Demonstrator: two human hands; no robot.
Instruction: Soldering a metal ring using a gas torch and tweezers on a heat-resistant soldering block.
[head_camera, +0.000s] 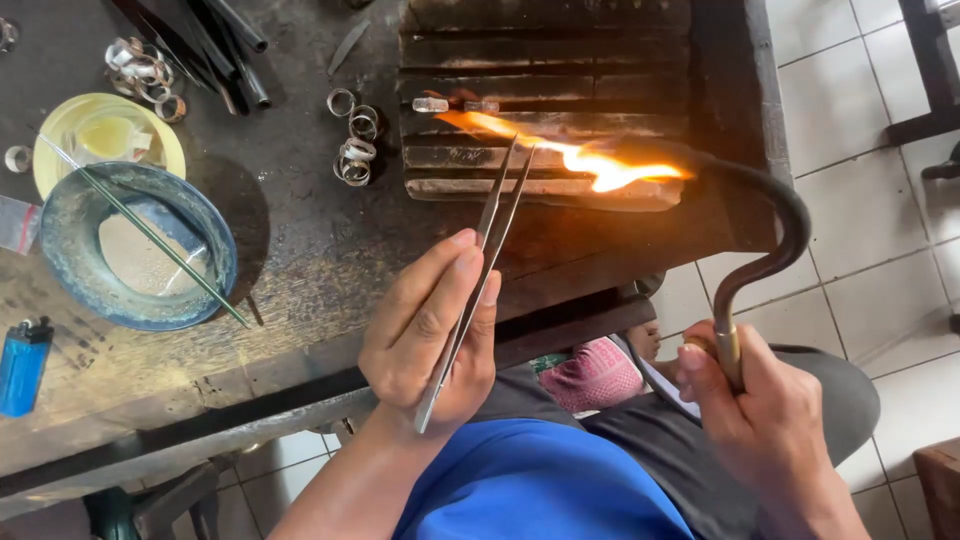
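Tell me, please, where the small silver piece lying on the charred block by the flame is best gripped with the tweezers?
Probably by its left end, coming from the near-left. The silver piece lies crosswise, and the flame licks in from the right, so that end is farthest from the heat. The tweezers in the left hand already point that way.

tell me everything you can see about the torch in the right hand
The torch is a dark, thin metal pipe bent into a hook, with a brass-coloured section where the right hand wraps it. It rises from the hand, curves over and points left across the scorched, grooved block. It is lit: an orange-yellow flame runs along the block toward two small pale pieces, passing just beyond the tweezers' tips.
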